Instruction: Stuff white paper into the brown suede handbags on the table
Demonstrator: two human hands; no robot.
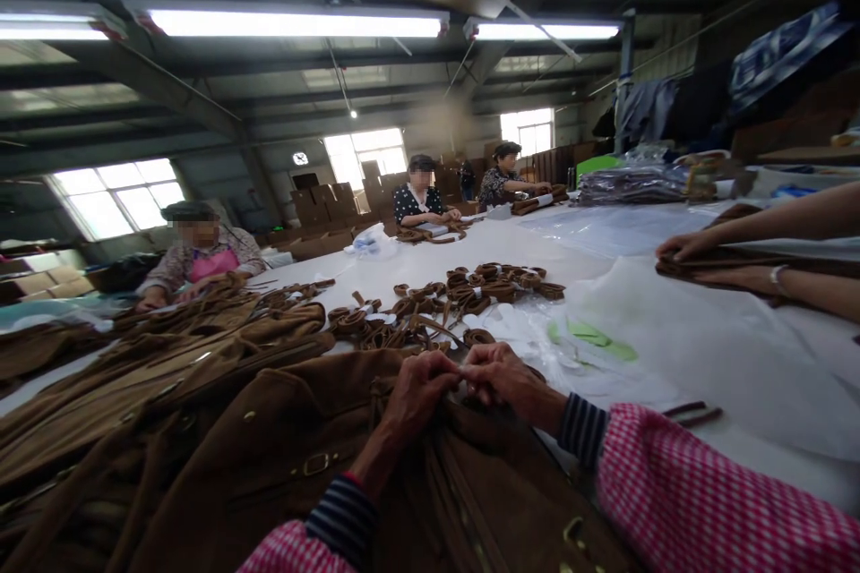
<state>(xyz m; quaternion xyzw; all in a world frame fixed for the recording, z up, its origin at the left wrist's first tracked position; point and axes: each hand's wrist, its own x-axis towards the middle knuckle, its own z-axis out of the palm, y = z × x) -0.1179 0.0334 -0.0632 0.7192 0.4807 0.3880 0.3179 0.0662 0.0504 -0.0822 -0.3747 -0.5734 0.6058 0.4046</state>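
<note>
A brown bag [288,430] with buckles and metal studs lies right in front of me, its straps and zip running down the near side. Over its upper edge my left hand [423,389] and my right hand [501,380] meet, fingertips pinched together. Whatever small thing sits between the fingers is too hidden to name. Just beyond the hands lie coiled brown straps [494,282], several of them wrapped with white bands. More brown bags [202,358] are heaped to the left.
White paper and plastic sheets [692,331] cover the table's right side, with green scraps [595,336] on them. A co-worker's hands [699,251] press brown material at the right. Three people sit around the far side. Plastic-wrapped packs [632,183] are stacked at the back right.
</note>
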